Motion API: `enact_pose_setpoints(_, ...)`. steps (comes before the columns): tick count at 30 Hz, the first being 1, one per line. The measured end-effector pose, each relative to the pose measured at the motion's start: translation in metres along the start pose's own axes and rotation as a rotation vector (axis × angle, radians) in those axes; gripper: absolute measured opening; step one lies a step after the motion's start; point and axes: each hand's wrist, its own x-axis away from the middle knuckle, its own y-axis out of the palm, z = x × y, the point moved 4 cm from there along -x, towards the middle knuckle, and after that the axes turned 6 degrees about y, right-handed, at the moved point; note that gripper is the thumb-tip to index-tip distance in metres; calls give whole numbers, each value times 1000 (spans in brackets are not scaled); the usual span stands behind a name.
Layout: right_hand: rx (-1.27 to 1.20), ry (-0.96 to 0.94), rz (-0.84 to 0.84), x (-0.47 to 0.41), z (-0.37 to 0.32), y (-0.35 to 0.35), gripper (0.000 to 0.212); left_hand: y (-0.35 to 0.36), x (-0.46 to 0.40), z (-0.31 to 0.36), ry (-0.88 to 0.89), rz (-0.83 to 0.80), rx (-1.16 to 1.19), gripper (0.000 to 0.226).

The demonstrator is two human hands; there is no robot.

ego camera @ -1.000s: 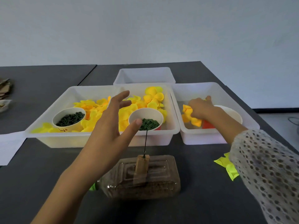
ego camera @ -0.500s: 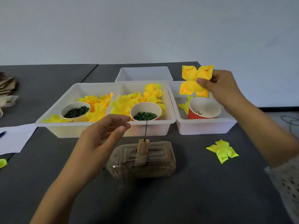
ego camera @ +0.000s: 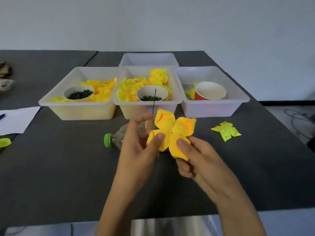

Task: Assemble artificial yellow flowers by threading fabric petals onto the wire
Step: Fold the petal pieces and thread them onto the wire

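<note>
Both hands pinch one four-lobed yellow fabric petal (ego camera: 171, 133) between them: the left hand (ego camera: 138, 150) with its thumb on the lower-left lobe, the right hand (ego camera: 196, 157) with its thumb on the bottom lobe. The upright wire (ego camera: 154, 101) rises just behind the left fingers, above the counter (ego camera: 59, 167)

I count four clear plastic bins on the table — three in a row (ego camera: 81, 109) (ego camera: 148, 109) (ego camera: 214, 108) and one behind them (ego camera: 148, 59). Three paper cups sit in the row, one per bin (ego camera: 78, 94) (ego camera: 151, 95) (ego camera: 210, 91). One wire (ego camera: 154, 101) stands upright. My two hands (ego camera: 138, 150) (ego camera: 196, 159) share one four-lobed yellow petal piece (ego camera: 170, 133). One greenish-yellow piece (ego camera: 225, 131) lies loose — plus one bottle with a green cap (ego camera: 107, 140) and one sheet of paper (ego camera: 17, 120).
</note>
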Motion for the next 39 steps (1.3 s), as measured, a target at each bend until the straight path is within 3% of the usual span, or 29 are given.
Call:
enact_pose_setpoints(9,382,-14,272,22,47,15,15,-24,50,-27,4,90,-166,37)
enact_pose_setpoints(16,421,-66,342,27,61,35,10,-35,64,-36,10,27,-245,24)
enact_pose_setpoints(25,417,-132,377,28,60,47,29,-36,67,-35,51,49,-185,21)
enact_pose_setpoints(32,404,-121,370,26,66,46,32,-36,72,-33,59,96,-177,18)
enact_pose_setpoints(39,381,7,303,27,68,36,31,-37,75,-24,132,219,-224,14)
